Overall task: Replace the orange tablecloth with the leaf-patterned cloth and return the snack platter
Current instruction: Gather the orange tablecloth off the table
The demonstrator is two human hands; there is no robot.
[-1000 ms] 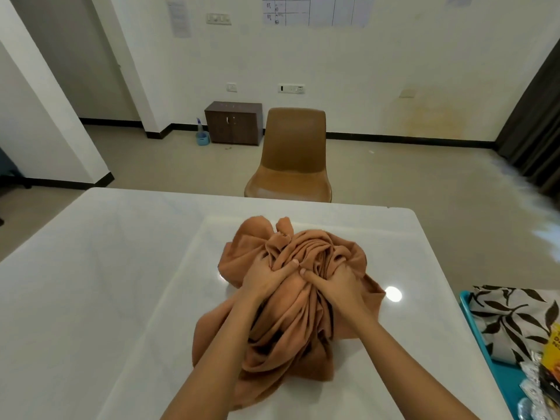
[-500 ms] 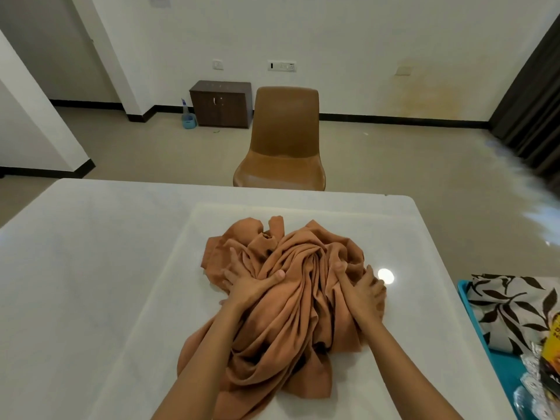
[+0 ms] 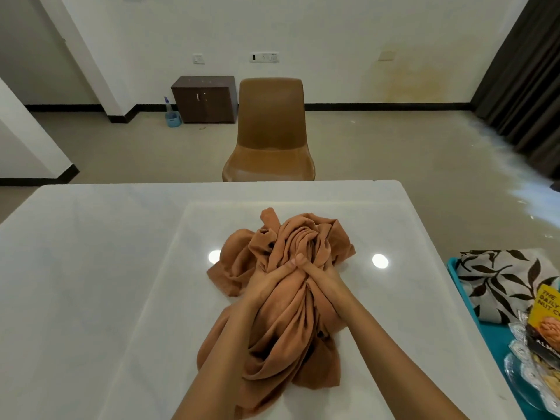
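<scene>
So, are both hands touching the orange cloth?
Touching. The head view shows the left hand and right hand gripping the bunched orange cloth from either side on the table.

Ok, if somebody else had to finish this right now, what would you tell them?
Left hand: grips the crumpled orange fabric tablecloth.
Right hand: grips the same bundle, right beside the left hand.
Things: the tablecloth is heaped on the glossy white table; the folded white cloth with dark leaves and the clear glass snack platter sit on a teal surface to the right.
Done: orange cloth gathered into a bundle, tabletop bare around it.
Left: carry it away, spread the leaf cloth, return the platter.
</scene>
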